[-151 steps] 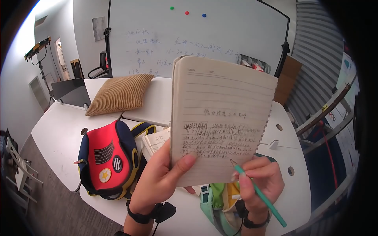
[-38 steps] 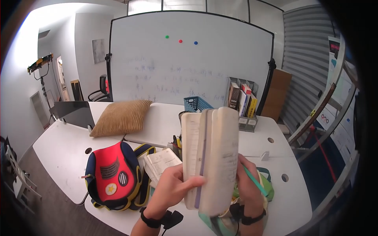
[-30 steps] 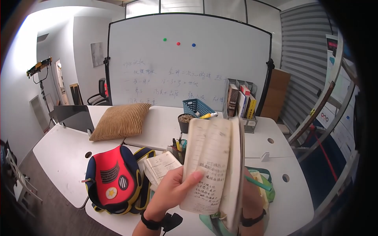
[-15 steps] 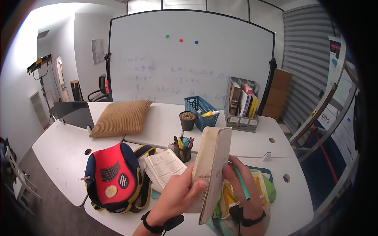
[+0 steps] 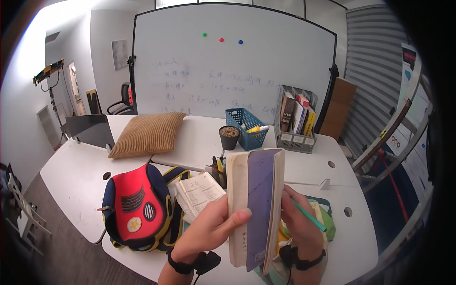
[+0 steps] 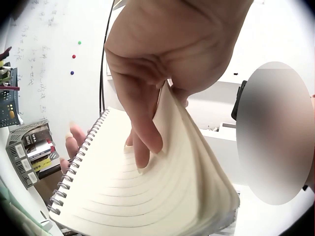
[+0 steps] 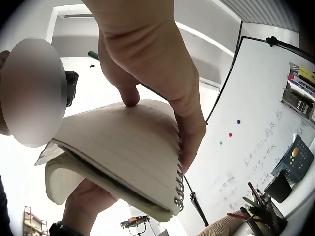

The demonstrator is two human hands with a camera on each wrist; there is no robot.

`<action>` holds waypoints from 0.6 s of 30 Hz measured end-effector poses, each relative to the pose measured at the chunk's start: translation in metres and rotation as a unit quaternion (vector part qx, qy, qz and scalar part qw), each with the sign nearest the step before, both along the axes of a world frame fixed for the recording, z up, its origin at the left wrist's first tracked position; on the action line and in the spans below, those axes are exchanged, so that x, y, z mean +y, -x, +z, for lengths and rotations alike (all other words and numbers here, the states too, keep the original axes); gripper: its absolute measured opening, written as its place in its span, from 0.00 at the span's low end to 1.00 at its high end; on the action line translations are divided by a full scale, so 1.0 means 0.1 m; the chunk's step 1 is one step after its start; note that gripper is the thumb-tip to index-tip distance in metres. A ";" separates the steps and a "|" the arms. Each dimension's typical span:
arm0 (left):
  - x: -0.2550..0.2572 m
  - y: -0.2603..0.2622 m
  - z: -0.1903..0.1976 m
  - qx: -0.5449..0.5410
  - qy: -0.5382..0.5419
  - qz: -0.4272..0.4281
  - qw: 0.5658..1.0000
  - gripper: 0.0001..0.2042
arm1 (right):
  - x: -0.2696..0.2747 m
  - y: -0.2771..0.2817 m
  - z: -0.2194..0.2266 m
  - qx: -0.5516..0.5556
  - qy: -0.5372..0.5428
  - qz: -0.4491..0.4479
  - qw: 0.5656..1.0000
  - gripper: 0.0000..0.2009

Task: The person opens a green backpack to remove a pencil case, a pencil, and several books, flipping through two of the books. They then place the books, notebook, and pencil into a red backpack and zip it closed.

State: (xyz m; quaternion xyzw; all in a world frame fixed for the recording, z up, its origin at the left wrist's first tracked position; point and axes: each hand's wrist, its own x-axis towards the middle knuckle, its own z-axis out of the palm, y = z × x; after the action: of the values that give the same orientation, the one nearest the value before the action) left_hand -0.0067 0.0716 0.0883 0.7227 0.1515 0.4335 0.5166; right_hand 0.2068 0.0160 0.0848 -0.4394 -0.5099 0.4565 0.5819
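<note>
A spiral notebook (image 5: pixel 240 190) with a purple sheet (image 5: pixel 260 204) showing is held up in the middle of the head view. My left hand (image 5: pixel 209 228) grips its left side, thumb across the pages. In the left wrist view that hand (image 6: pixel 157 73) has its fingers on a lined page (image 6: pixel 118 191). My right hand (image 5: pixel 301 223) holds the right side, with a green pen (image 5: pixel 308 216) lying in the same hand. The right wrist view shows this hand (image 7: pixel 152 64) with its thumb on a page (image 7: pixel 123 132) and fingers by the spiral edge.
A red and blue backpack (image 5: pixel 135 204) lies left, beside an open book (image 5: pixel 199 190). Behind are a pen holder (image 5: pixel 217 171), potted plant (image 5: pixel 229 137), blue basket (image 5: pixel 251 137), book rack (image 5: pixel 297 142) and cushion (image 5: pixel 149 135). A green and yellow bag (image 5: pixel 327 223) lies partly behind my right hand.
Five seconds ago the notebook faced me, with the pen tip at its written page. Pages have since turned, the purple sheet now shows, and the pen points away from the paper.
</note>
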 end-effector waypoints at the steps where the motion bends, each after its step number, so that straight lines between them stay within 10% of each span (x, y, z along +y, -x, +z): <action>1: -0.01 0.01 0.02 0.018 0.014 0.009 1.000 0.25 | 0.00 0.01 -0.01 0.005 -0.002 0.000 1.000 0.26; 6: 0.02 0.03 0.00 0.028 0.016 0.081 0.996 0.21 | 0.03 0.00 -0.02 -0.013 -0.025 -0.022 0.999 0.27; 12: -0.02 -0.01 0.04 0.118 -0.107 0.390 0.907 0.13 | -0.10 0.18 0.08 -0.176 -0.238 -0.187 0.937 0.41; 18: -0.05 0.05 0.09 0.065 -0.117 0.393 0.910 0.10 | -0.20 0.32 0.17 -0.335 -0.273 -0.187 0.883 0.43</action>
State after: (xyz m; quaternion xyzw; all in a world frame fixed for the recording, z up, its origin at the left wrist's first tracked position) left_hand -0.0122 0.0670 0.0969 0.6864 0.4049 0.5683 0.2047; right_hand 0.1747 -0.0039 0.1023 -0.4771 -0.6872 0.0082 0.5477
